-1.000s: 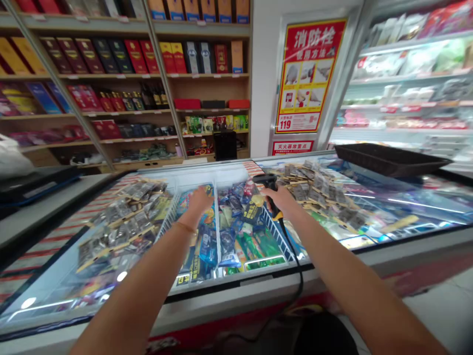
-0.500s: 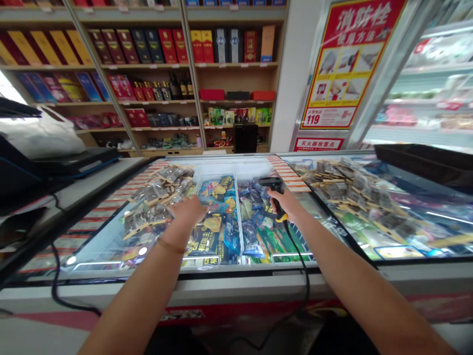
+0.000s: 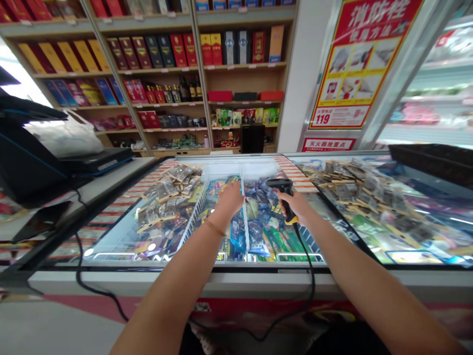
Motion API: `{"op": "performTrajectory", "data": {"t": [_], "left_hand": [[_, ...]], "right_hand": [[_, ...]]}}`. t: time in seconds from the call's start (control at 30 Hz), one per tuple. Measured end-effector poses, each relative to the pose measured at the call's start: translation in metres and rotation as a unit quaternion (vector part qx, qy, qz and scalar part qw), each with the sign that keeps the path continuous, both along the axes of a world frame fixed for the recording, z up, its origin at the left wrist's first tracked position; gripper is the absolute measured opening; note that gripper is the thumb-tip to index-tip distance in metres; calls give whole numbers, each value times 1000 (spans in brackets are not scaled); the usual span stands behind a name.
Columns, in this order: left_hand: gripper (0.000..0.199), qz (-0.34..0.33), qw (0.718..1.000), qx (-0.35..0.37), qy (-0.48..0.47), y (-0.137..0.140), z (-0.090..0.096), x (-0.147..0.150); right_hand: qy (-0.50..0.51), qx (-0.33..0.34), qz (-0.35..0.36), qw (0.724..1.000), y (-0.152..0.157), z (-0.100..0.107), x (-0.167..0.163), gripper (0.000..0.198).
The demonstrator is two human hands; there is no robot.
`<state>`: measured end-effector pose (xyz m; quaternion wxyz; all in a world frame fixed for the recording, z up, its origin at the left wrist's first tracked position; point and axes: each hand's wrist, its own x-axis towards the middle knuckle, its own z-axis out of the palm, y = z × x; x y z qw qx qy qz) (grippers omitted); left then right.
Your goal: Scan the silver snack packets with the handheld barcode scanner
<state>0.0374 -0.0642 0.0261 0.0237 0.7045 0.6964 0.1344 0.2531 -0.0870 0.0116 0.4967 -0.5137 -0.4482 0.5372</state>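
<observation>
My right hand [image 3: 295, 206] is wrapped round the grip of a black and yellow barcode scanner [image 3: 281, 185], its cable hanging down the freezer front. My left hand [image 3: 231, 198] is over the middle basket of the chest freezer, among blue snack packets [image 3: 237, 235]; its fingers are partly hidden and blurred, so whether they hold a packet does not show. Green packets [image 3: 275, 241] fill the basket beneath the scanner. Small packs with wooden-looking strips [image 3: 173, 185] lie in a heap on the freezer glass to the left of my hands.
A second heap of such packs [image 3: 354, 185] lies on the right glass. A dark tray [image 3: 432, 160] stands at the far right. Left are a dark counter device [image 3: 31, 143] and a white plastic bag [image 3: 68, 133]. Shelves of boxes [image 3: 158, 69] stand behind the freezer.
My left hand has moved right, from beside the left heap to over the middle basket. My right hand keeps hold of the barcode scanner. The view has shifted slightly.
</observation>
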Motion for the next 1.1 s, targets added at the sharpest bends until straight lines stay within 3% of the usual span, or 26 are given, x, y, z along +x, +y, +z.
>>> {"op": "performTrajectory", "data": {"t": [0.1,0.2,0.3,0.43,0.63,0.7,0.77,0.87,1.1], "left_hand": [[68,126,991,23,-38,8,-5,-8],[73,161,985,-20,-52,12,-13,-20],[65,131,989,-7,-70,15,-20,-25],[47,55,969,-12,-241,20,-27,-24],[30,46,898,121,-421,32,-34,-20],[35,46,867,123,-480,36,-37,-18],[37,29,820,119,-559,39,-41,-17],[26,-8,769,119,-629,42,-46,-17],[21,-8,775,121,-620,48,-54,-20]], "right_hand": [[-12,1,3,1000,-2,-1,-1,24],[-22,8,13,1000,-2,-4,-2,23],[-31,12,32,999,-3,-6,-4,25],[-40,22,51,998,-5,-7,-6,25],[-57,27,49,997,-14,-4,-13,22],[-65,26,53,996,-19,-2,-16,23],[-73,34,61,995,-23,0,-19,25],[-81,50,79,992,-28,1,-22,28],[-85,95,132,983,-33,0,-25,35]]}}
